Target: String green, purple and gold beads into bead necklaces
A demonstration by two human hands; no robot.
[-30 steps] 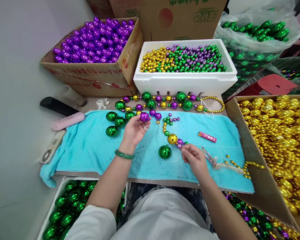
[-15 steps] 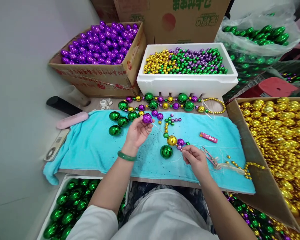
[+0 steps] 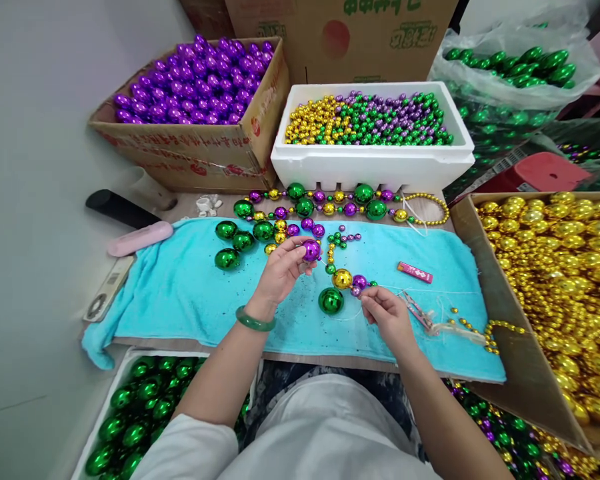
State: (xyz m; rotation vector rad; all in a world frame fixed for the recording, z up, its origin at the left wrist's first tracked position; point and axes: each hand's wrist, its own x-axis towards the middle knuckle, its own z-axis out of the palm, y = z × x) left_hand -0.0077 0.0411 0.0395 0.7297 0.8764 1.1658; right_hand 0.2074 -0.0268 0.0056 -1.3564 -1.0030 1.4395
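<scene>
My left hand (image 3: 283,270), a green bangle at its wrist, pinches a shiny purple bead (image 3: 311,251). A short bit of white thread shows between that bead and a small green bead (image 3: 331,269). My right hand (image 3: 387,317) is closed at the end of the bead string, beside a small purple bead (image 3: 355,291); its fingertips partly hide what they grip. Between the hands are a gold bead (image 3: 343,279), another purple bead (image 3: 359,283) and a large green bead (image 3: 331,301) on the blue towel (image 3: 180,293).
Loose large green beads (image 3: 243,240) lie left. A finished-looking bead strand (image 3: 350,209) runs behind the towel. Small scissors (image 3: 416,311) and a pink packet (image 3: 415,272) lie right. Around stand a purple-bead carton (image 3: 180,143), a white foam box (image 3: 370,163) and a gold-bead carton (image 3: 520,360).
My left hand has moved right and slightly toward me with the purple bead, shortening the visible thread to the small green bead. My right hand stays almost in place.
</scene>
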